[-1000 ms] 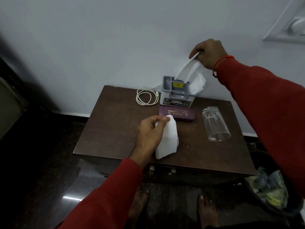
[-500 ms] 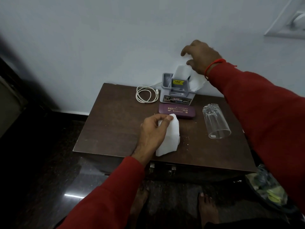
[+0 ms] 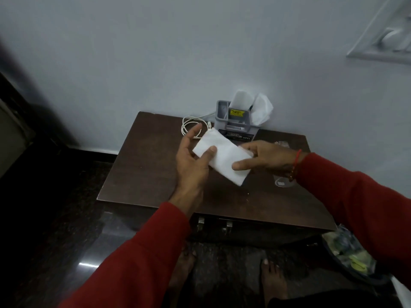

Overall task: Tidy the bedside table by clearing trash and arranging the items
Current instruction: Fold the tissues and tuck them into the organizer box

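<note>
A folded white tissue (image 3: 222, 160) is held above the brown bedside table (image 3: 142, 174). My left hand (image 3: 191, 161) grips its left end with the thumb on top. My right hand (image 3: 264, 158) holds its right end between thumb and fingers. At the back of the table stands a grey organiser (image 3: 235, 123) with white tissues (image 3: 262, 108) tucked into it. A coiled white cable (image 3: 189, 126) lies to its left. The glass (image 3: 282, 181) on the right is mostly hidden behind my right wrist. The purple case is hidden behind the tissue and hands.
A bin with mixed trash (image 3: 351, 258) sits on the floor at the lower right. The wall is close behind the table. A switch plate (image 3: 387, 38) is on the wall at top right. My bare feet (image 3: 273, 278) stand before the table's drawer.
My right hand left the tissues in the organiser and came down to the folded tissue. My left hand lifted that tissue off the table; both hands now hold it.
</note>
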Motion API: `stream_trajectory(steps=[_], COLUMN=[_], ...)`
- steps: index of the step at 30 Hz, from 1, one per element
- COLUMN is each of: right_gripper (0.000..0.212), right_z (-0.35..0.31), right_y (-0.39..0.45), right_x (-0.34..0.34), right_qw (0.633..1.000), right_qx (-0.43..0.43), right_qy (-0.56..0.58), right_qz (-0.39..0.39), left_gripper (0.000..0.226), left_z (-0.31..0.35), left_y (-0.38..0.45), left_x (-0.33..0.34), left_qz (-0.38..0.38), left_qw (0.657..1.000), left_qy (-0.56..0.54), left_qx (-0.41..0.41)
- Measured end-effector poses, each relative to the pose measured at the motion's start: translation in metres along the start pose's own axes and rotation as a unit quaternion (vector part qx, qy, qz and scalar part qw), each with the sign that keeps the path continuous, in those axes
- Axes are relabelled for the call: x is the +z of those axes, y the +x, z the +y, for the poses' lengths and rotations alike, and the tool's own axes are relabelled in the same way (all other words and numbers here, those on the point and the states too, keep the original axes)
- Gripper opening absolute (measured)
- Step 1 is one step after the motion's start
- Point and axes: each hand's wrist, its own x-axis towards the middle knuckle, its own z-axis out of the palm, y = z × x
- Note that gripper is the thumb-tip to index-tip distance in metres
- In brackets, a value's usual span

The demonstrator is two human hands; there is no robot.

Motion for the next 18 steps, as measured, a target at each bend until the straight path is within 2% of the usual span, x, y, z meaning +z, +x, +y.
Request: stream_trajectory(steps=[1,3,5,7,9,11,14,18], right_gripper=[0.027,0.031,0.038,0.034,0.026,0.027,0.026,0.018], right_z=[0.000,0.000,-0.005,-0.011,-0.021,-0.032,-0.048,-0.065], right_y=[-0.004,-0.007,-0.008,-0.008,-0.006,0.000,0.018,0.043], right_x=[0.002,-0.001,-0.007,-0.008,-0.009,-0.014,-0.039,-0.060], right_qw=[0.999,0.990,0.973,0.960,0.957,0.949,0.922,0.883], right_qx=[-0.007,-0.034,-0.054,-0.075,-0.098,-0.114,-0.122,-0.128], right_qy=[0.021,0.094,0.174,0.211,0.181,0.135,0.033,-0.083], right_qz=[0.032,0.098,0.140,0.170,0.205,0.260,0.365,0.444], left_gripper=[0.055,0.048,0.043,0.039,0.039,0.039,0.034,0.032], left_z=[0.000,0.001,0.001,0.001,0.000,0.000,0.002,0.001], left_y=[0.001,0.003,0.004,0.002,0.000,0.000,0.001,0.002], left_x=[-0.001,-0.004,-0.004,-0.003,-0.001,-0.001,-0.004,-0.005], left_qz=[0.019,0.049,0.062,0.061,0.063,0.069,0.075,0.058], left_qw=[1.000,0.998,0.996,0.996,0.994,0.990,0.985,0.985], left_qy=[-0.014,-0.030,-0.033,-0.025,-0.023,-0.043,-0.048,-0.026], left_qx=[-0.008,-0.028,-0.050,-0.064,-0.084,-0.114,-0.147,-0.160])
